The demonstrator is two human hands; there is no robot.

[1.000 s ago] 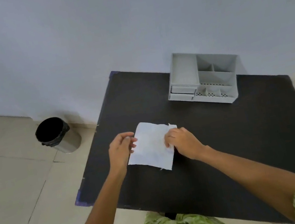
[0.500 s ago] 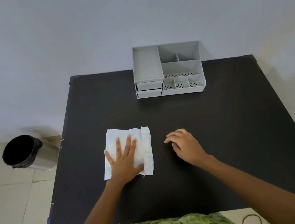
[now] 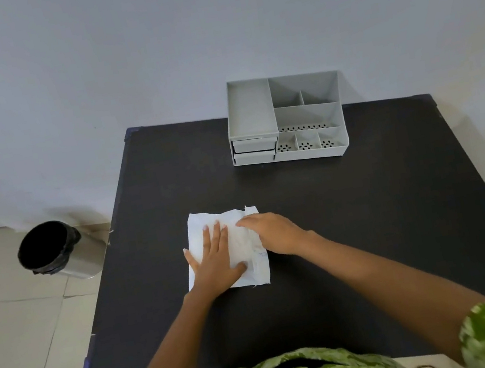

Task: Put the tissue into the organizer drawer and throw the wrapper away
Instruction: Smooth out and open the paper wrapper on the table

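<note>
A white tissue packet (image 3: 241,242) in a thin wrapper lies flat on the black table (image 3: 369,210). My left hand (image 3: 215,260) presses on it palm down with fingers spread. My right hand (image 3: 272,232) rests on the packet's right edge, fingertips touching its top. Whether those fingers pinch the wrapper is unclear. The grey organizer (image 3: 286,119) stands at the table's far edge, its two small drawers (image 3: 254,150) at the lower left, both closed.
A steel bin with a black liner (image 3: 52,250) stands open on the tiled floor left of the table. The wall rises right behind the organizer. A green patterned garment shows at the bottom edge.
My left hand laid the packet flat and now presses it down. My right hand let go, rested on the table, then moved left onto the packet's right edge.
</note>
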